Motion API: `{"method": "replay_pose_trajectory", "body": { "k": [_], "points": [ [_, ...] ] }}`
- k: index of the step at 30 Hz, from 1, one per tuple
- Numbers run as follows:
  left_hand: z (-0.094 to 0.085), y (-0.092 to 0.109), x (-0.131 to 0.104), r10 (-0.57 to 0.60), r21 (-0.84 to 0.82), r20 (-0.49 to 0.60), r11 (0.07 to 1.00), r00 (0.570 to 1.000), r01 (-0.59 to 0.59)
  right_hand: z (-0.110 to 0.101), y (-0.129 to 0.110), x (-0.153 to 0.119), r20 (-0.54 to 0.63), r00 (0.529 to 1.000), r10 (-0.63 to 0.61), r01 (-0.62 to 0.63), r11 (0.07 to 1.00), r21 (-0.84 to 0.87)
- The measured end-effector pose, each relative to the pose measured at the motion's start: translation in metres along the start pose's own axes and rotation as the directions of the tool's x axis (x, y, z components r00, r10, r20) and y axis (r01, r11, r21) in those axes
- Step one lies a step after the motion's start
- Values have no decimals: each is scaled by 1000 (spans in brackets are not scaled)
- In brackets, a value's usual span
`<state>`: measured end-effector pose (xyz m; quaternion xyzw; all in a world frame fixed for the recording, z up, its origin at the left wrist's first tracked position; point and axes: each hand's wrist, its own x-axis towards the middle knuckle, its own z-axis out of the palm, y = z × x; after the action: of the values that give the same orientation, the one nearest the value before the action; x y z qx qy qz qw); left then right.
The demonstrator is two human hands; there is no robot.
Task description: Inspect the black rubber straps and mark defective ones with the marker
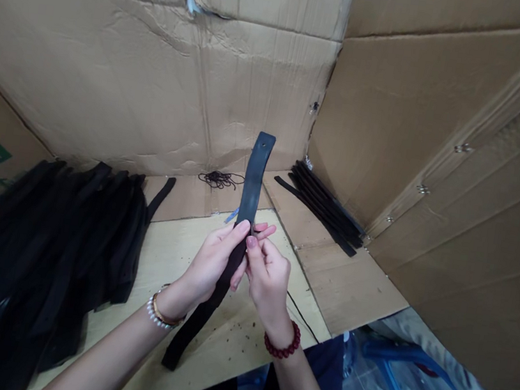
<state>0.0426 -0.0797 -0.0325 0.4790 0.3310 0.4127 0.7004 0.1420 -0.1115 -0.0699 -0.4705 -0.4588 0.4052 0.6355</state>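
Note:
A long black strap [254,178] stands upright before me, its smooth upper end pierced by a small hole and its lower end hanging down toward the table. My left hand [215,256] grips it around the middle, thumb pressed on its face. Against the strap's right edge, my right hand [269,267] is pinched, thumb and index finger together. Something small and thin seems to be between those fingers, but I cannot make out what it is. A thin dark cord [301,317] lies on the table just below my right hand.
A large heap of black straps [52,256] fills the left side. A neat stack of straps [323,207] lies at the back right, near a tangle of black cord [221,180]. Cardboard walls [266,80] enclose the table [171,240]. A blue plastic stool or chair [417,385] stands lower right.

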Motion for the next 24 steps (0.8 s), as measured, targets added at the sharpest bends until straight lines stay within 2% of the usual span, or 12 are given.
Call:
{"method": "replay_pose_trajectory", "body": {
  "k": [3,7,10,11,12,13,15,17,19,21,23,24],
  "points": [
    [1,-3,1,-17,-29,-6,999,1000,17,0,4,2,-4,1000,-20,20,997,-68],
    [-1,-2,2,-36,-60,17,998,999,37,-3,0,-5,78,996,54,-56,998,21],
    [-7,6,3,-16,-25,-30,1000,999,15,-28,-8,-1,103,987,124,-118,991,-63],
    [-9,9,4,-10,-12,-45,1000,999,9,-42,-9,7,61,991,116,-105,982,-160],
    [-11,12,4,-7,-5,-53,1000,999,6,-59,-10,18,-18,999,48,-51,955,-293],
    [-12,15,4,-7,-2,-54,1000,999,7,-77,-9,32,-85,996,-39,-4,889,-459],
    [-12,17,3,-16,0,-34,1000,999,16,-114,-5,63,-143,985,-98,-43,659,-751],
    [-10,16,1,-24,13,-10,1000,1000,24,-145,3,84,-81,991,-103,-24,461,-887],
    [-7,13,-1,-52,28,20,998,998,52,-163,10,85,-66,988,-138,-18,324,-946],
    [-4,9,-2,-99,31,55,995,994,97,-165,14,63,-20,992,-125,25,349,-937],
    [-2,4,-2,-148,33,79,989,986,146,-155,14,24,144,990,-5,125,520,-845],
    [-2,1,-1,-166,38,82,986,983,163,-148,14,1,251,965,76,151,621,-769]
  ]
}}
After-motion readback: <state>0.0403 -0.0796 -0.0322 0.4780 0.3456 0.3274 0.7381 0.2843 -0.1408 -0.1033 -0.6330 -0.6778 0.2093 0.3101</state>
